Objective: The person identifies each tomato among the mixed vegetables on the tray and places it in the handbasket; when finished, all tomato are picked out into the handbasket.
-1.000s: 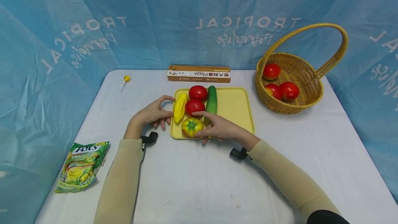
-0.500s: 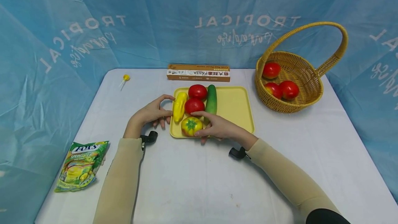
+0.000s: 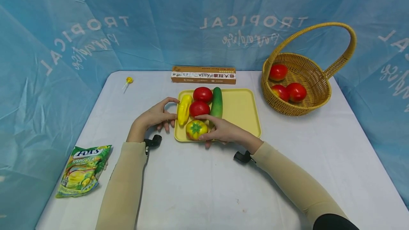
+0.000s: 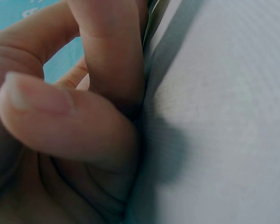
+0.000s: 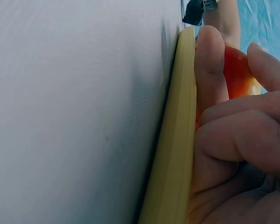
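Observation:
A yellow tray (image 3: 241, 113) holds a yellow banana-like piece (image 3: 183, 110), two red tomatoes (image 3: 202, 95), a green cucumber (image 3: 217, 103) and a yellow-and-red fruit (image 3: 196, 129) with a green top. My left hand (image 3: 153, 116) is at the tray's left edge, thumb and index finger apart beside the yellow piece. My right hand (image 3: 225, 129) grips the yellow-and-red fruit, index finger above it and thumb at its lower right. In the right wrist view, curled fingers (image 5: 242, 135) lie along the tray rim (image 5: 170, 154), with red fruit (image 5: 237, 70) behind.
A wicker basket (image 3: 278, 106) with three red fruits stands at the back right. Behind the tray lies a brown box (image 3: 203, 75). On the left are a lollipop (image 3: 129, 80) and a green candy bag (image 3: 83, 171).

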### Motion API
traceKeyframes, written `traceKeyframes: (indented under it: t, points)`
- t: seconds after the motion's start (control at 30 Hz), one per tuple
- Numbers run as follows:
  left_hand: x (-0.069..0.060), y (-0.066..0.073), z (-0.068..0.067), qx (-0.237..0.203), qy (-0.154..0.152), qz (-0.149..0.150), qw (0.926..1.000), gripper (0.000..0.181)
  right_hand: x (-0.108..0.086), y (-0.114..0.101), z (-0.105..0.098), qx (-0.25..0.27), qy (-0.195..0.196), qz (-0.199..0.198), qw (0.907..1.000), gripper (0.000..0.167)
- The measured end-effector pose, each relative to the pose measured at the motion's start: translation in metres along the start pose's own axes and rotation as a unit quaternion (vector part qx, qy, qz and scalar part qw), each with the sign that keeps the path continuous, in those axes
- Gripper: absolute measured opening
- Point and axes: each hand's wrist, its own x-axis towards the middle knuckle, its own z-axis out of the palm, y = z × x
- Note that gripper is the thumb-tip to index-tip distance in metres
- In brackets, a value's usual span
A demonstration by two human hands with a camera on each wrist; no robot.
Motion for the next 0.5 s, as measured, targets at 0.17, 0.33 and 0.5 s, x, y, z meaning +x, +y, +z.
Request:
traceKeyframes:
  t: [0.17,0.33,0.5]
  points:
    - [0.0005,0.0003,0.0004,0.004,0.003,-0.005,1.0,0.069,0.0005,-0.0005,0.0002,0.003,-0.001,0.002,1.0,0.076]
    - [0.0001,0.0011,0.0007,0.002,0.004,-0.006,1.0,0.068,0.0009,-0.001,0.0007,0.004,0.002,-0.001,1.0,0.075]
    - [-0.0012,0.0017,0.0015,0.002,0.005,0.001,1.0,0.067,0.0004,-0.0019,0.0011,-0.001,0.003,-0.006,1.0,0.073]
